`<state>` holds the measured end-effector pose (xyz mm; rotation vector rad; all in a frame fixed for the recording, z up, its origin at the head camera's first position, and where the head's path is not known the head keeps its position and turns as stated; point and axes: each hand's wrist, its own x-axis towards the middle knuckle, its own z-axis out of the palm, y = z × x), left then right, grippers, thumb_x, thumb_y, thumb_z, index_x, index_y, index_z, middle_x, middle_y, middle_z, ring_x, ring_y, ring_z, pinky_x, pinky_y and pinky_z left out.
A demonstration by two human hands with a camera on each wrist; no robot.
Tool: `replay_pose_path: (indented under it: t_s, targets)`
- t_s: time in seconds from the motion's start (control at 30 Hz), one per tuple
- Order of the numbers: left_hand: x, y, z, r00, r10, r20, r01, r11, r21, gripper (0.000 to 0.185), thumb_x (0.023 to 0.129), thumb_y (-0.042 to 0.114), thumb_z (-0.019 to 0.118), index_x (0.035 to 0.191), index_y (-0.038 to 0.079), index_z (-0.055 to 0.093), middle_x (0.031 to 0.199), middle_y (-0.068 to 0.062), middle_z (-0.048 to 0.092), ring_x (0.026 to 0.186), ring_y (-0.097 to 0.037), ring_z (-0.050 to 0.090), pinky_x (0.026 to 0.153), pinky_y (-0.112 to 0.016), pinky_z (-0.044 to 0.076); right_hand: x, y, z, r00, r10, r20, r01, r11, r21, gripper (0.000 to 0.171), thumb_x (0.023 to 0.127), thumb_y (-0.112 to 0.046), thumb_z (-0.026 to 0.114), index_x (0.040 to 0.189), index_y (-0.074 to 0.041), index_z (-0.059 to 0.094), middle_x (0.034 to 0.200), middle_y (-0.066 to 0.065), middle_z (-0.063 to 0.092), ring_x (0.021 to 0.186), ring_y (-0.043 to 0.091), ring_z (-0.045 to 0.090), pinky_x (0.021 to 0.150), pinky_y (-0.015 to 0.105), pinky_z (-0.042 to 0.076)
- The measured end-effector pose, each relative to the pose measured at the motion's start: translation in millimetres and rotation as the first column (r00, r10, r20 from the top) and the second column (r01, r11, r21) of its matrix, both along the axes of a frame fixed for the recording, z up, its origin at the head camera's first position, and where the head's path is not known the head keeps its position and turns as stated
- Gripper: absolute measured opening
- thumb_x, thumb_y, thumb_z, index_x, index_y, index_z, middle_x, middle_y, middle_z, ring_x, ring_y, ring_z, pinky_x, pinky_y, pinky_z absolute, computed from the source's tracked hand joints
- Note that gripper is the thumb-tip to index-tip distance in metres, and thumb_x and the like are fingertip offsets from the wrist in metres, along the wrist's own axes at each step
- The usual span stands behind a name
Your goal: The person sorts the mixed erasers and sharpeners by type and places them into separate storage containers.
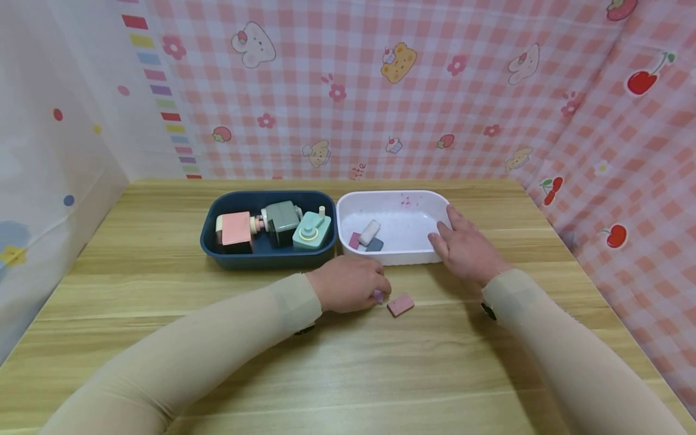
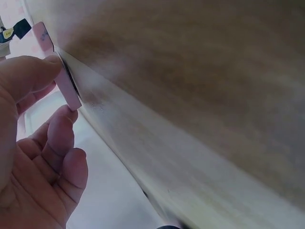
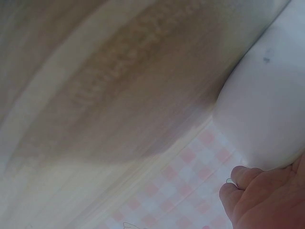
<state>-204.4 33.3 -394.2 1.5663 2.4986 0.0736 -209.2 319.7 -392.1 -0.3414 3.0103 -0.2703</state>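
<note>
Left hand (image 1: 348,284) pinches a small pink piece (image 2: 66,88) on the wooden table (image 1: 348,362).
Right hand (image 1: 466,249), fingers relaxed, rests on the white bin (image 1: 393,205) rim; 1 pink block (image 1: 400,304) lies nearby.

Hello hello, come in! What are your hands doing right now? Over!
Left hand pinching a small pink piece off the table. Right hand resting on the white bin. Second pink piece lies beside, nothing blocking.
</note>
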Motion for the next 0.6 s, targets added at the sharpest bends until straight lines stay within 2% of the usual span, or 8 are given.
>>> replay_pose_path:
  t_s: [0.27, 0.4, 0.6]
  targets:
    - [1.3, -1.0, 1.1, 1.0, 0.01, -0.016, -0.01, 0.999, 0.033, 0.025, 0.105, 0.034, 0.065, 0.127, 0.028, 0.074, 0.125, 0.001, 0.068, 0.111, -0.014, 0.064, 0.105, -0.035, 0.055, 0.3, -0.2, 1.1, 1.0, -0.009, 0.01, 0.009, 1.0, -0.003, 0.077, 0.113, -0.052, 0.02, 0.159, 0.008, 0.033, 0.174, 0.029, 0.001, 0.162, 0.047, 0.006, 0.132, 0.061, 0.012]
    - [2.2, -1.8, 3.8, 1.0, -0.005, -0.022, 0.007, 0.997, 0.076, 0.03, 0.105, 0.036, 0.066, 0.132, 0.026, 0.073, 0.13, 0.0, 0.067, 0.116, -0.014, 0.065, 0.108, -0.035, 0.055, -0.2, -0.1, 0.6, 1.0, -0.012, 0.01, 0.012, 1.0, -0.003, 0.077, 0.113, -0.053, 0.021, 0.159, 0.008, 0.034, 0.174, 0.029, 0.002, 0.162, 0.048, 0.008, 0.131, 0.061, 0.012]
    - [4.1, -2.0, 8.8, 0.997, -0.031, -0.076, 0.042, 0.987, 0.153, 0.03, 0.104, 0.035, 0.068, 0.131, 0.024, 0.074, 0.134, -0.002, 0.067, 0.119, -0.014, 0.066, 0.103, -0.033, 0.058, 0.0, -0.2, 0.1, 1.0, -0.015, 0.006, 0.015, 1.0, -0.002, 0.077, 0.113, -0.053, 0.022, 0.159, 0.007, 0.035, 0.174, 0.029, 0.002, 0.162, 0.049, 0.009, 0.131, 0.062, 0.013]
